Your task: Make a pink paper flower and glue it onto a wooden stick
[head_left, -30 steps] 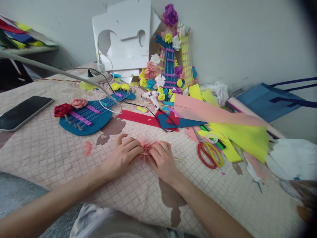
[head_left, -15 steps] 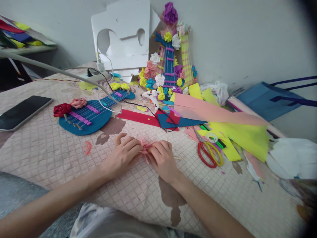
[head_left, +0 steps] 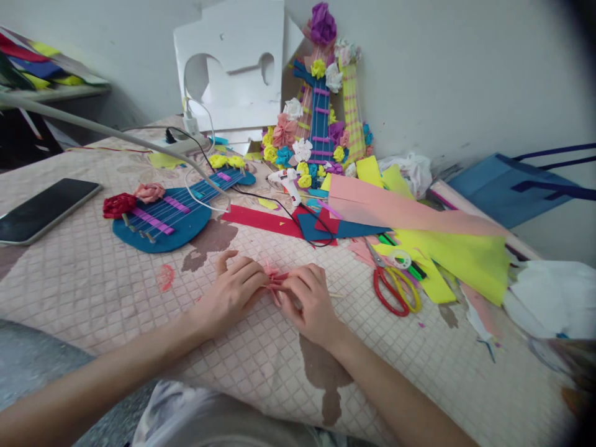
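My left hand (head_left: pixel 230 288) and my right hand (head_left: pixel 308 298) rest together on the quilted pink cloth (head_left: pixel 93 285). Between their fingertips sits a small pink paper piece (head_left: pixel 274 277), crumpled and folded, pinched by both hands. A thin wooden stick (head_left: pixel 336 295) lies just right of my right hand. Red and yellow scissors (head_left: pixel 395 287) lie a little further right.
A blue felt guitar (head_left: pixel 170 214) with paper roses lies at the left, a phone (head_left: pixel 44 208) beyond it. A white glue gun (head_left: pixel 288 183) with black cord, coloured paper sheets (head_left: pixel 410 217), a flower-covered guitar (head_left: pixel 321 118) against the wall and a blue bag (head_left: pixel 512 186) fill the back and right.
My right hand's fingers have curled in tighter on the pink paper piece and shifted slightly. My left hand has stayed in place.
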Action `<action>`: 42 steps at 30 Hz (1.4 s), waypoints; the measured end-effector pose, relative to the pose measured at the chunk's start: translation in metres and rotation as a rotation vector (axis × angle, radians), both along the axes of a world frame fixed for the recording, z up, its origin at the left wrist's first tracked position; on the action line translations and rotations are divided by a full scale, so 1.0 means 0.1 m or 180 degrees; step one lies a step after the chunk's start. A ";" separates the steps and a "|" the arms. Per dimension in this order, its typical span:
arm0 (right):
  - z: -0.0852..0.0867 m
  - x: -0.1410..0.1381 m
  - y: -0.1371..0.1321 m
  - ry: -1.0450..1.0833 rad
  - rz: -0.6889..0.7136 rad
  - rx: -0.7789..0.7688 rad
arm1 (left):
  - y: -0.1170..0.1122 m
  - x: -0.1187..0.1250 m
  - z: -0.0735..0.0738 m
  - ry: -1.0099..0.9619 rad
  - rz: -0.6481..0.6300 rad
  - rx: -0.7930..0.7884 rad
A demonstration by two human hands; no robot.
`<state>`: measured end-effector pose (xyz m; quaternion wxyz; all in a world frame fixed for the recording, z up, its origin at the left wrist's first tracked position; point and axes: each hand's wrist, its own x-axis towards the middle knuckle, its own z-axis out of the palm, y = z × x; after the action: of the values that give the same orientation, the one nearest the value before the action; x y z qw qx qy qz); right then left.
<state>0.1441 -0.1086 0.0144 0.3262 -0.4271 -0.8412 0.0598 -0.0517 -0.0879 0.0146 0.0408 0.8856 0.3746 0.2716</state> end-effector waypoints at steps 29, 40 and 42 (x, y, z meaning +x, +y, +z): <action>-0.08 -0.04 0.04 -0.0209 -0.0206 0.0252 | -0.04 -0.02 0.02 -0.0115 0.0090 -0.0177; -0.11 -0.05 0.06 -0.0403 -0.0121 0.0267 | -0.05 0.00 0.04 -0.0023 0.0050 -0.0086; -0.11 -0.06 0.06 -0.0471 -0.0138 0.0233 | -0.05 0.00 0.03 -0.0060 0.0047 -0.0099</action>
<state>0.1380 -0.1024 0.0037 0.2798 -0.4362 -0.8552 -0.0098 -0.0514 -0.0933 0.0177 0.0562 0.8794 0.3849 0.2744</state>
